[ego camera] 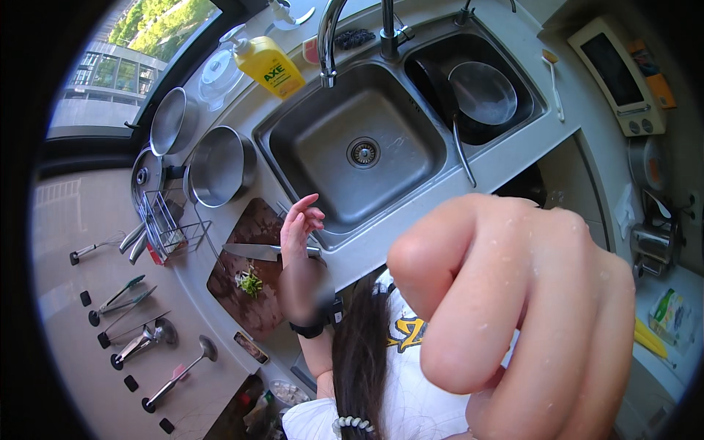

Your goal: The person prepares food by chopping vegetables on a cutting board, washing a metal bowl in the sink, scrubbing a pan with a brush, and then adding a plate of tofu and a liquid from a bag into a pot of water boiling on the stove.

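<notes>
My right hand [517, 308] is very close to the camera, its fingers curled in and wet with droplets. I see nothing in it, though its palm side is hidden. My left hand [302, 223] is raised near the sink's front left corner, empty, with its fingers loosely bent and apart. Behind its wrist runs a kitchen knife [253, 251], lying across a brown cutting board [239, 313]. Chopped green onion [249, 281] sits in a small heap on the board. Beyond both hands is the bare basin of a stainless steel sink [319, 148].
A pan with a handle [462, 157] fills the right basin. Metal pots [220, 165], a wire knife rack [165, 220] and a yellow dish soap bottle [272, 69] stand left of the sink. The faucet [328, 77] overhangs the main basin. A phone [251, 347] lies beside the board.
</notes>
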Motion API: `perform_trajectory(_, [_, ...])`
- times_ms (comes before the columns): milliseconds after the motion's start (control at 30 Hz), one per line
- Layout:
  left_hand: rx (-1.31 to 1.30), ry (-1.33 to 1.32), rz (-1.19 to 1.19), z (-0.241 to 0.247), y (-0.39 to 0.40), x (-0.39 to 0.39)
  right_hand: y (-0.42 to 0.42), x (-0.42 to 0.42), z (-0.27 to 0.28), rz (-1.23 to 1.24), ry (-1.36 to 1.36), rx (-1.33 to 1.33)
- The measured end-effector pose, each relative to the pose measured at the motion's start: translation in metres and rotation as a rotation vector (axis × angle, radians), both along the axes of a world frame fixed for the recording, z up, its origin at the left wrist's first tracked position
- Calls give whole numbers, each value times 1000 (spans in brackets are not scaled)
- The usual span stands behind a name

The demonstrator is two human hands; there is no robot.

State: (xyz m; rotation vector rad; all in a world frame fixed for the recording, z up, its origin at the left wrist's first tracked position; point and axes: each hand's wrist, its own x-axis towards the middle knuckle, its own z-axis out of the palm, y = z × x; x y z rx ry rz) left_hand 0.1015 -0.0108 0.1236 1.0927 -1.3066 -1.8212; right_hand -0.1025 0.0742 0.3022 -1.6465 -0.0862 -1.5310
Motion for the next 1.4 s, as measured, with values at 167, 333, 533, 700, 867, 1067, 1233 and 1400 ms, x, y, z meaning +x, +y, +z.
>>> perform_trajectory(167, [43,36,-15,-22,3,10,1,-3,-15,35,-40,-1])
perform_trajectory(333, [8,10,-54,-2,10,-10,9,-8,-8,8,-54,-4])
perform_trajectory(533, [61,60,-29,-45,7,8,10,-10,-26,47,-106,2])
perform_trajectory(700, [101,111,-22,-55,4,2,17,-12,-30,30,-127,-6])
perform_trajectory(867, [124,97,-54,-53,4,-3,17,-14,-30,32,-140,-9])
perform_trajectory(1067, [41,19,-41,-17,13,-26,10,-17,-31,50,-140,-7])
perform_trajectory(1233, [86,81,-91,-42,3,-20,8,-21,-21,44,-126,-19])
perform_trajectory(1400, [46,23,-51,-14,10,-40,1,-18,-17,58,-139,-16])
